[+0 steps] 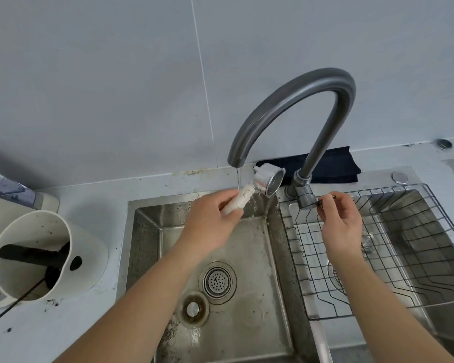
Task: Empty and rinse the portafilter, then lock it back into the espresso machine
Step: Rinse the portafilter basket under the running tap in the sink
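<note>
While my left hand (215, 218) grips the portafilter (257, 188) handle under the faucet (294, 111) trickle to rinse it, my right hand (338, 221) pinches the tap lever (321, 203), regulating flow

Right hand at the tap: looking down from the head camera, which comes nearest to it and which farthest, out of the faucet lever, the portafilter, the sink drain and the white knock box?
From the right hand:
1. Faucet lever, pinched in its fingertips.
2. Portafilter, to its left under the spout, held by the left hand.
3. Sink drain, lower left in the basin.
4. White knock box, far left on the counter.
</note>
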A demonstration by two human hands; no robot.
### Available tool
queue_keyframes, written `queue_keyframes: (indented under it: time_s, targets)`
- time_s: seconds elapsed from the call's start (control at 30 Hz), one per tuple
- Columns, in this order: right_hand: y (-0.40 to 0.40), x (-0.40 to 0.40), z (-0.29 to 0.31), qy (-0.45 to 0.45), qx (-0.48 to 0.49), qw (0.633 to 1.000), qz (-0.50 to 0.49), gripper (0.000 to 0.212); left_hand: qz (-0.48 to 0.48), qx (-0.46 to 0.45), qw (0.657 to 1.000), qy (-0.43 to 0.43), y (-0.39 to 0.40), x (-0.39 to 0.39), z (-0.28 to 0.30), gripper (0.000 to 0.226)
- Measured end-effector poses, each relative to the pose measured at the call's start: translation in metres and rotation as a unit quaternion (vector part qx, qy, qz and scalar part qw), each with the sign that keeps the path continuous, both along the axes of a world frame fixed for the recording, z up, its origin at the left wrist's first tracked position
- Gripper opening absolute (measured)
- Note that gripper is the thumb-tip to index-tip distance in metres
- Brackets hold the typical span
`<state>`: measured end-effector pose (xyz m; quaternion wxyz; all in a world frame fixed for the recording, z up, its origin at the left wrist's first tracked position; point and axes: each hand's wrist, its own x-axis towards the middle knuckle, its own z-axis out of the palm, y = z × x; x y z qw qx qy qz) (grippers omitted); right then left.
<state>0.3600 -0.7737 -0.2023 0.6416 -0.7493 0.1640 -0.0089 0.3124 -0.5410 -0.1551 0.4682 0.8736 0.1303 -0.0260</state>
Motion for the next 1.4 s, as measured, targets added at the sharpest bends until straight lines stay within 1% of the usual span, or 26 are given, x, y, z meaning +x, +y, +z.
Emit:
queue_keyframes:
  time_s: [0.1, 0.2, 0.27, 0.37, 0.43, 0.5, 0.57, 0.67, 0.97, 1.1, 1.4]
  targets:
    - [0.000, 0.000, 0.000, -0.002, 0.003, 1.000, -0.001, 0.009, 0.034, -0.072, 0.997, 0.000, -0.007, 0.005, 0.002, 0.028]
    - [0.001, 0.000, -0.001, -0.004, 0.000, 1.000, -0.001, 0.009, 0.085, -0.182, 0.980, 0.014, -0.013, 0.008, 0.000, 0.024]
    - [0.001, 0.000, 0.000, -0.002, 0.001, 1.000, -0.001, 0.010, 0.140, -0.261, 0.955, 0.035, -0.019, 0.009, -0.004, 0.019]
    - [0.001, -0.001, 0.000, -0.002, 0.001, 1.000, 0.001, 0.010, 0.212, -0.350, 0.911, 0.059, -0.024, 0.012, -0.008, 0.018]
    - [0.001, -0.001, 0.000, -0.003, 0.000, 1.000, 0.002, 0.010, 0.236, -0.395, 0.885, 0.071, -0.025, 0.014, -0.009, 0.019]
    - [0.000, -0.001, -0.001, -0.005, 0.001, 1.000, 0.002, 0.011, 0.252, -0.424, 0.866, 0.083, -0.025, 0.017, -0.008, 0.022]
    - [0.000, -0.001, -0.001, -0.007, 0.003, 1.000, 0.000, 0.011, 0.256, -0.433, 0.859, 0.093, -0.025, 0.021, -0.005, 0.026]
    - [0.000, -0.001, -0.001, -0.003, 0.006, 1.000, -0.004, 0.011, 0.253, -0.429, 0.862, 0.095, -0.027, 0.025, 0.000, 0.028]
    - [0.001, -0.001, -0.001, 0.000, 0.004, 1.000, -0.003, 0.009, 0.222, -0.414, 0.879, 0.080, -0.028, 0.007, -0.007, 0.018]
    - [0.000, -0.001, 0.000, 0.000, 0.005, 1.000, -0.004, 0.009, 0.202, -0.387, 0.896, 0.089, -0.022, -0.013, -0.012, 0.016]
    - [0.002, -0.002, 0.001, 0.000, 0.006, 1.000, -0.002, 0.012, 0.144, -0.327, 0.927, 0.111, -0.002, -0.055, -0.012, 0.028]
